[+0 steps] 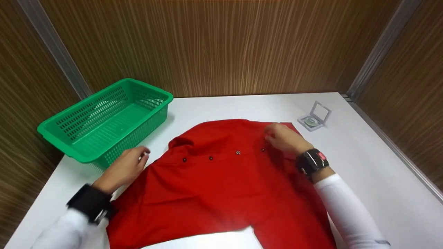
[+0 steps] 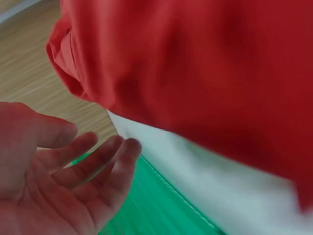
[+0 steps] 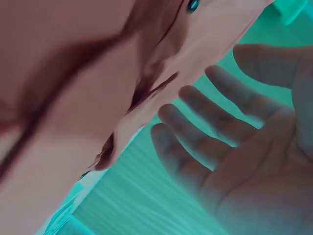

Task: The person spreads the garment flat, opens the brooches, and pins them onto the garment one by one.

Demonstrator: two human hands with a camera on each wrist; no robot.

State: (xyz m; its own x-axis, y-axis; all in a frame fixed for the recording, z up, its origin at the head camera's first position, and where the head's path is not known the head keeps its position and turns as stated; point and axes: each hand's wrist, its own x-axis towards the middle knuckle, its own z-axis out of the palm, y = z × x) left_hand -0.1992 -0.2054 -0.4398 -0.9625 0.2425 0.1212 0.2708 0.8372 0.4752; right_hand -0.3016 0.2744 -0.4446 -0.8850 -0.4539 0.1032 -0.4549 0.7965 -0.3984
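Note:
A red buttoned shirt (image 1: 207, 186) lies spread on the white table, with a row of dark snap buttons across its upper part. My left hand (image 1: 127, 168) hovers at the shirt's left edge, beside the basket; its fingers are loosely bent and hold nothing, as the left wrist view shows with the red cloth (image 2: 195, 73) above. Over the shirt's upper right part is my right hand (image 1: 284, 138). In the right wrist view the fingers (image 3: 190, 127) are spread and relaxed near the cloth, which looks pinkish there, and nothing is in the palm.
A green plastic basket (image 1: 97, 159) with slotted sides stands at the back left. At the back right, a small square case (image 1: 313, 121) sits with its lid up. Wood-grain panels (image 1: 221, 48) enclose the white table (image 1: 373, 180) at the back and sides.

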